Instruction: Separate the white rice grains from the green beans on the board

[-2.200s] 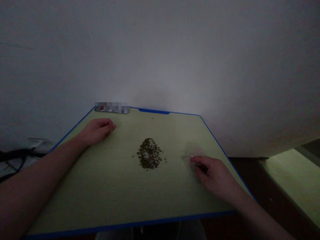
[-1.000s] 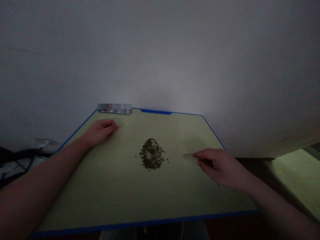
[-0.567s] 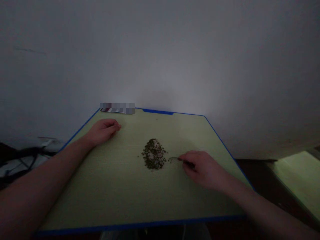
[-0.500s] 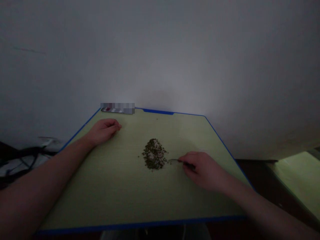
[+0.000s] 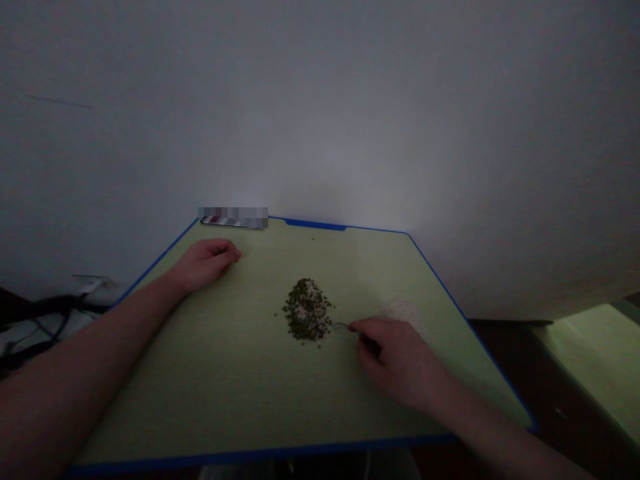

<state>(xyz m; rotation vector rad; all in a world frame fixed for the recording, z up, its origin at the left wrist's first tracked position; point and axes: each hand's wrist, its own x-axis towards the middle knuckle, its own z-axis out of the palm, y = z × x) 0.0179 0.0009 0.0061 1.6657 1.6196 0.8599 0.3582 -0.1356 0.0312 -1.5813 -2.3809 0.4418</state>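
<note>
A small heap of green beans mixed with pale grains like rice (image 5: 307, 310) lies in the middle of the yellow-green table (image 5: 240, 387). My right hand (image 5: 395, 353) pinches a small metal fork (image 5: 343, 327), whose tines point left at the heap's right edge. Most of its handle is hidden in my fingers. Just beyond that hand is a faint pale patch of grains (image 5: 401, 309) on the tabletop. My left hand (image 5: 207, 263) rests at the table's far left, fingers curled closed, with nothing visible in them. A few loose beans lie around the heap.
At the back left corner lies a flat phone-like object (image 5: 233, 223), partly blurred out. Blue edging runs around the table, with a blue strip (image 5: 315, 225) at the back against the wall (image 5: 320, 120). Dark cables (image 5: 60, 313) hang on the left; another pale surface (image 5: 595, 360) is at right.
My right hand and the fork have moved slightly nearer to me and left, uncovering the pale patch. A loose bean now lies below the heap's right side. My left hand stays put.
</note>
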